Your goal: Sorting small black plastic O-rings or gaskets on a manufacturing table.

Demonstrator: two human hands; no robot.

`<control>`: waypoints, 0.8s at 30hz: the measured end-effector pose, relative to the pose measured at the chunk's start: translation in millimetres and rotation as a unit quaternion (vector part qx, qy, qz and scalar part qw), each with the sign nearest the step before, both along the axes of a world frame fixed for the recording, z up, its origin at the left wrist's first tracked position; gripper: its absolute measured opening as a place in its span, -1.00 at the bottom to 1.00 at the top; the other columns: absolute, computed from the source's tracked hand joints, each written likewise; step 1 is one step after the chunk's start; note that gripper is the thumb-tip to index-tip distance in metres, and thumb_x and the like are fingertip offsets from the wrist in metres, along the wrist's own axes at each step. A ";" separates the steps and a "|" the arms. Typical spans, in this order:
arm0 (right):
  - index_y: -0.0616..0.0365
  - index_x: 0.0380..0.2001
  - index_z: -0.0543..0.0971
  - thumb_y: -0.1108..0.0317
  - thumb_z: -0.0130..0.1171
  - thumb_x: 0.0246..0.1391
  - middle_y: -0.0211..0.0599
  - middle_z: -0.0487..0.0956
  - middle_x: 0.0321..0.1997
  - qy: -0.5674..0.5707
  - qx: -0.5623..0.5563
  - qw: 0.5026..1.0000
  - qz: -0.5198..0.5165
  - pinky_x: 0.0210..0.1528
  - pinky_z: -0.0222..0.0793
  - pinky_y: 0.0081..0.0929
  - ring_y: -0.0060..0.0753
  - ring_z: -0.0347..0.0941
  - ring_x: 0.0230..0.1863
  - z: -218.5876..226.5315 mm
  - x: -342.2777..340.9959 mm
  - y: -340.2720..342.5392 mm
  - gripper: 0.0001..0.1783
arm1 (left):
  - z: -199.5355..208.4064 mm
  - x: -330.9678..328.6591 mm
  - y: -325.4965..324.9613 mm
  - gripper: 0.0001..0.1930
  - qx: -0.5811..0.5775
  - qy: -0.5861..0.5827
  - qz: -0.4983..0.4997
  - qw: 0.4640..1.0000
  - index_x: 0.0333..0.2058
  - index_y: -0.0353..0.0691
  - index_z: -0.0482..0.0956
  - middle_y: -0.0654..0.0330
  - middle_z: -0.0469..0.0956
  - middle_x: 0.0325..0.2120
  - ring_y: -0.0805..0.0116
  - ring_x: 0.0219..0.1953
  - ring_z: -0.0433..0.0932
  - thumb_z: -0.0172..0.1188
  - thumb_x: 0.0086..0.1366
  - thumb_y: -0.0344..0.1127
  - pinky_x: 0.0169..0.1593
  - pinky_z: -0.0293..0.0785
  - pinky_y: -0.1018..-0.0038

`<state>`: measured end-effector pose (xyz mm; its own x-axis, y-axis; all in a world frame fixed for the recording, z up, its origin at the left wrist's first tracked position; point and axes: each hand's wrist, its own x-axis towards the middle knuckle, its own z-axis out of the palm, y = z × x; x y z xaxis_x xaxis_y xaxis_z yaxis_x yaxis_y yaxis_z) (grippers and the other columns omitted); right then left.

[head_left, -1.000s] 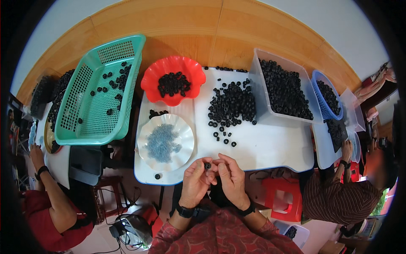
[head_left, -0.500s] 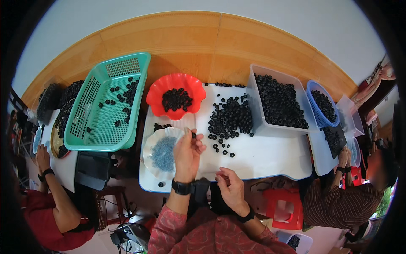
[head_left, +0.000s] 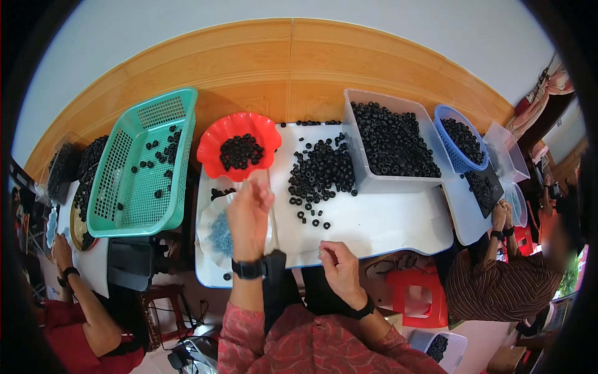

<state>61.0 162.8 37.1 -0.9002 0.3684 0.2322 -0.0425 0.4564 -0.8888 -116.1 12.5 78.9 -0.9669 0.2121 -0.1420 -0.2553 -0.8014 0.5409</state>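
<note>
My left hand [head_left: 250,212] is raised over the edge of a white scalloped bowl [head_left: 207,244] of pale blue bits, just below a red scalloped bowl [head_left: 207,149]. Its fingers are blurred, so I cannot see whether they hold anything. Black ring-shaped parts [head_left: 242,151] lie in the red bowl. At the table's front edge, my right hand [head_left: 342,271] has its thumb and index finger pressed together; anything between them is too small to make out. A pile of similar black parts [head_left: 321,168] is spread on the white table [head_left: 374,218] in front of it.
A clear bin [head_left: 398,184] full of black parts stands at the back right, beside a blue basket [head_left: 461,163]. At left is a green basket [head_left: 103,212]. People sit on both sides, one in red [head_left: 93,336], another in stripes [head_left: 498,287]. A red stool [head_left: 418,296] is below.
My left hand has moved up toward the red bowl; the black part seen in its fingertips before no longer shows. My right thumb and index finger have come together. The view has shifted slightly.
</note>
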 end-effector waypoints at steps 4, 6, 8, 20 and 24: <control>0.24 -0.23 0.53 0.59 0.12 0.06 -0.09 0.51 -0.37 0.027 0.048 0.998 -0.018 -0.41 0.41 -0.42 -0.21 0.51 -0.45 10.6 -13.0 6.8 -0.83 | -17.0 57.8 8.6 -0.78 -0.158 -0.023 -0.050 0.986 -0.18 -0.34 0.51 0.13 0.59 -0.41 0.47 -0.52 0.52 0.09 0.36 -0.29 -0.36 0.57 0.46; 0.25 -0.26 0.54 0.60 0.10 0.06 -0.07 0.51 -0.36 0.028 0.065 0.997 -0.033 -0.42 0.40 -0.41 -0.17 0.50 -0.46 13.3 -18.0 8.6 -0.85 | -26.8 81.8 12.0 -0.78 -0.229 -0.031 -0.063 0.971 -0.21 -0.35 0.53 0.12 0.59 -0.40 0.49 -0.52 0.52 0.13 0.34 -0.28 -0.40 0.57 0.51; 0.25 -0.25 0.53 0.60 0.09 0.06 -0.07 0.50 -0.36 0.037 0.084 0.995 -0.035 -0.41 0.40 -0.38 -0.13 0.49 -0.45 10.9 -24.0 12.2 -0.84 | -37.1 98.0 15.2 -0.79 -0.273 -0.025 -0.078 0.959 -0.22 -0.35 0.53 0.15 0.59 -0.40 0.52 -0.54 0.51 0.12 0.35 -0.29 -0.43 0.56 0.55; 0.25 -0.23 0.53 0.60 0.15 0.00 -0.11 0.45 -0.28 0.003 0.187 0.978 -0.088 -0.44 0.40 -0.39 -0.20 0.47 -0.49 2.1 -46.8 18.5 -0.78 | -61.2 127.7 12.9 -0.79 -0.297 0.016 -0.104 0.949 -0.13 -0.35 0.50 0.19 0.58 -0.38 0.56 -0.49 0.51 0.10 0.36 -0.34 -0.39 0.54 0.59; 0.26 -0.23 0.53 0.58 0.20 -0.04 -0.11 0.44 -0.27 -0.028 0.217 0.972 -0.085 -0.43 0.41 -0.36 -0.20 0.47 -0.49 -3.8 -49.0 19.5 -0.76 | -60.1 129.6 10.0 -0.79 -0.283 0.014 -0.107 0.953 -0.12 -0.34 0.50 0.18 0.58 -0.38 0.56 -0.49 0.51 0.09 0.37 -0.35 -0.39 0.55 0.60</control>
<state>12.0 182.2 33.3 -0.8501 0.3915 0.3523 0.1093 0.7855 -0.6091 13.5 22.5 18.7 -0.9152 0.3022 -0.2668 -0.3592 -0.3113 0.8798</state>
